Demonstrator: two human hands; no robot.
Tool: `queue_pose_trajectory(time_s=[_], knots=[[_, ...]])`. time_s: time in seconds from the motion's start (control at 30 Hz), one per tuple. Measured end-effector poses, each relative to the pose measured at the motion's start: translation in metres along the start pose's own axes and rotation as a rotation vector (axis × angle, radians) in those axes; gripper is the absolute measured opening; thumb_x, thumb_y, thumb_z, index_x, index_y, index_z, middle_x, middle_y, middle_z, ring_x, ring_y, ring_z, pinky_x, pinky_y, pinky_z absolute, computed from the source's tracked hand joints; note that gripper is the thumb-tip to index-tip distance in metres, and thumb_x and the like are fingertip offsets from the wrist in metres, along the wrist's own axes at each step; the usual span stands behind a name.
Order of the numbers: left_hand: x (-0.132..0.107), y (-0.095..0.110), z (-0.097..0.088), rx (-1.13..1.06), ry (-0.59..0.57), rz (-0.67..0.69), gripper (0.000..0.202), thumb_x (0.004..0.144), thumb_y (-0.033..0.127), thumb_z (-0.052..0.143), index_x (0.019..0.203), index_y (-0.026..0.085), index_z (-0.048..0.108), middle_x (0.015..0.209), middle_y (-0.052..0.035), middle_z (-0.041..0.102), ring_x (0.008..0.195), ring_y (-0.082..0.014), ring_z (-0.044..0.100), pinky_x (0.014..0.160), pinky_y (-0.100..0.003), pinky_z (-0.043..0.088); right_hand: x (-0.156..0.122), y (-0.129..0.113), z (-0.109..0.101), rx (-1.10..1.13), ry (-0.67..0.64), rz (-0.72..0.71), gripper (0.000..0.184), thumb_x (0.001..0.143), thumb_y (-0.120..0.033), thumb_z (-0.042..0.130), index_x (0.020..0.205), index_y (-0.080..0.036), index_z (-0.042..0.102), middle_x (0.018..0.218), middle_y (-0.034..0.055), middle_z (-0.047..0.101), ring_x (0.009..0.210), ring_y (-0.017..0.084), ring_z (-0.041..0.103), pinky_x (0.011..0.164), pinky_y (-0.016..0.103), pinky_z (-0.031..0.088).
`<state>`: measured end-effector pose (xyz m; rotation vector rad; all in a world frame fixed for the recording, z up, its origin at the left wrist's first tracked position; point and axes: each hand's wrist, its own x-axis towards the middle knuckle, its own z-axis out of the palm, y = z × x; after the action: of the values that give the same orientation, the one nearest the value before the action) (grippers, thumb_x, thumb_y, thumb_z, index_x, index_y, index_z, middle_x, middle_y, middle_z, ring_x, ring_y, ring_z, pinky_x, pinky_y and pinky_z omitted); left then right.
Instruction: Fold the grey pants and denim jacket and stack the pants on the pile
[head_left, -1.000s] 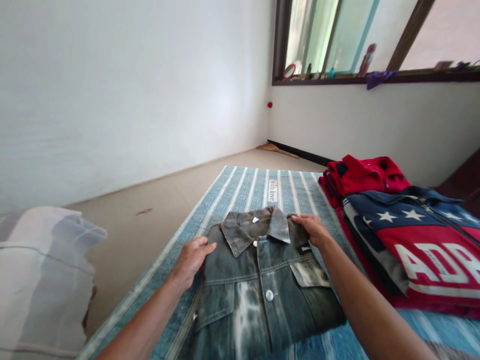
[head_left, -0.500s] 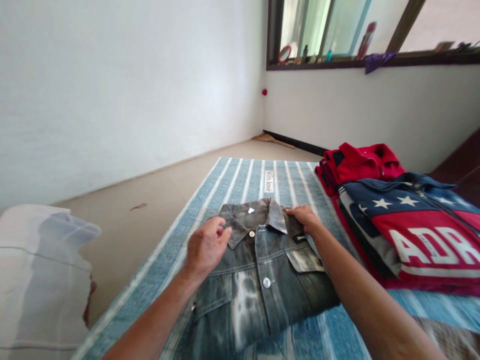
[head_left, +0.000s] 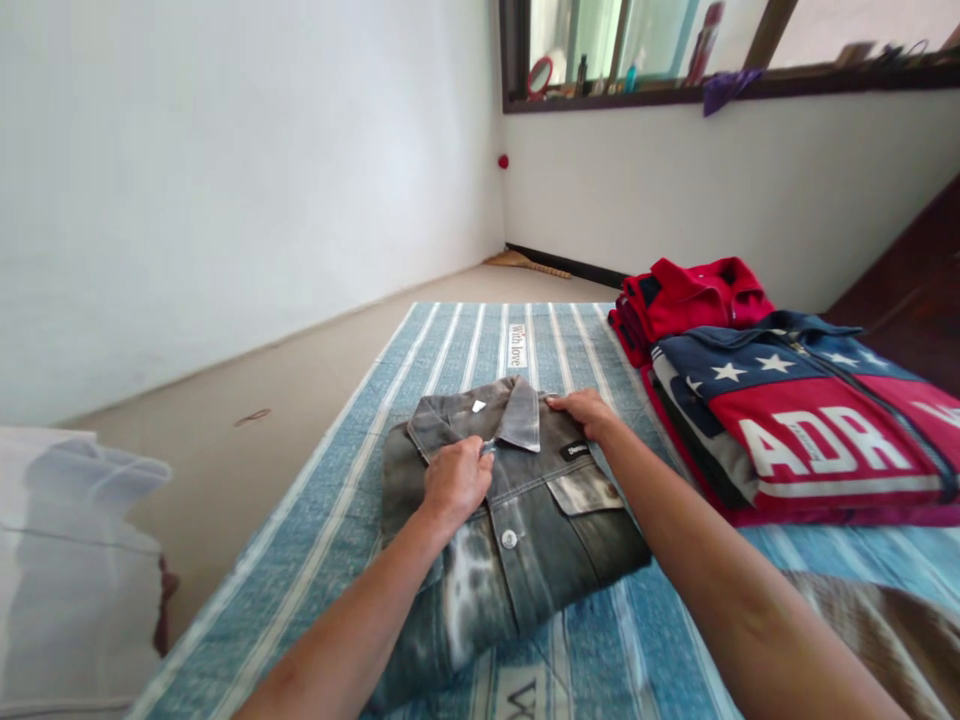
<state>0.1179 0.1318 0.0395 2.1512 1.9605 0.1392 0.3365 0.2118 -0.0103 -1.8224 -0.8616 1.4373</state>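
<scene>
A folded grey-green denim jacket (head_left: 540, 560) with bleached patches, metal buttons and a pointed collar lies front up on a blue-and-white striped cover (head_left: 315, 500). My left hand (head_left: 459, 482) is closed on the jacket front at the collar opening, by the top button, which it hides. At the jacket's far right shoulder, my right hand (head_left: 589, 412) pinches the cloth between thumb and fingers. The chest pocket flap and a small black label show just below the right hand.
To the right stands a pile of folded clothes, with a red-and-navy star jacket (head_left: 817, 420) on top and a red garment (head_left: 697, 300) behind. Brown cloth (head_left: 877, 620) lies at the lower right. White sheer fabric (head_left: 75, 570) stands at the left. A windowsill (head_left: 637, 100) holds small items.
My left hand has moved right from the left side of the collar to the button front and closed there. The right hand stays at the shoulder. The whole view has shifted slightly.
</scene>
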Motion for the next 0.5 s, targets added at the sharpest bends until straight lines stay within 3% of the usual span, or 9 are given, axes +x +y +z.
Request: queue_pose_trajectory(time_s=[0.37,0.5], knots=[[0.001,0.005,-0.002,0.144,-0.044,0.015,0.024,0.093,0.035,0.045,0.103,0.021,0.061,0.09,-0.0097,0.072,0.09,-0.0263,0.068,0.066,-0.029,0.042,0.003,-0.007,-0.006,-0.074,0.012,-0.077,0.036,0.093,-0.039,0.059,0.122,-0.018,0.057,0.122,0.0079,0.059,0.102,0.02,0.061,0.086,0.042,0.054],[-0.005,0.014,-0.007,0.236,-0.048,0.03,0.03,0.095,0.033,0.042,0.117,0.017,0.054,0.093,-0.0136,0.072,0.093,-0.0311,0.069,0.069,-0.033,0.046,0.007,-0.006,-0.002,-0.109,0.082,-0.141,0.028,0.09,-0.036,0.063,0.108,-0.014,0.061,0.102,0.0045,0.064,0.084,0.015,0.063,0.072,0.032,0.055]])
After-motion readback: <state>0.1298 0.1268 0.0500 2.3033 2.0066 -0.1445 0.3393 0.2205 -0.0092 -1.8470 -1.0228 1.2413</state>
